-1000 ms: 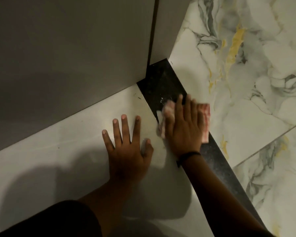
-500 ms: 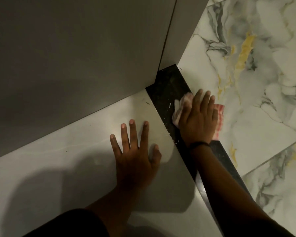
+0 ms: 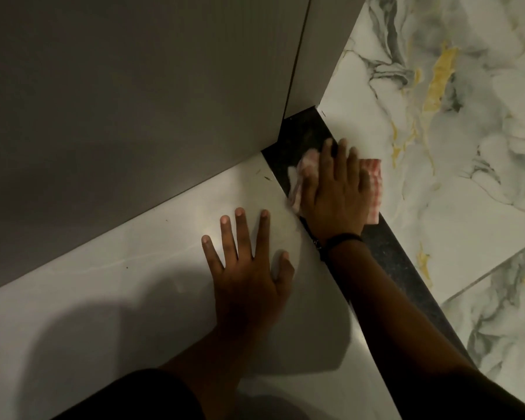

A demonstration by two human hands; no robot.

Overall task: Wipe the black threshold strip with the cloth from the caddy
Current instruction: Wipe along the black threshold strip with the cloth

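Note:
The black threshold strip [image 3: 303, 131] runs diagonally from the wall corner toward the lower right, between a plain white floor and a marbled floor. My right hand [image 3: 335, 192] lies flat on a red-and-white checked cloth [image 3: 373, 183], pressing it onto the strip near its far end. The cloth sticks out on both sides of the hand. My left hand [image 3: 249, 274] rests flat with fingers spread on the white floor [image 3: 103, 298], just left of the strip, holding nothing. My right forearm covers much of the strip's near part.
A grey wall [image 3: 119, 101] rises at the upper left and meets a second panel [image 3: 319, 50] at the corner where the strip ends. Marble tiles [image 3: 452, 116] with grey and gold veins fill the right side. My dark clothing shows at the bottom edge.
My right hand has slid the cloth along the strip away from me, toward the wall corner. My left hand stays planted on the white floor.

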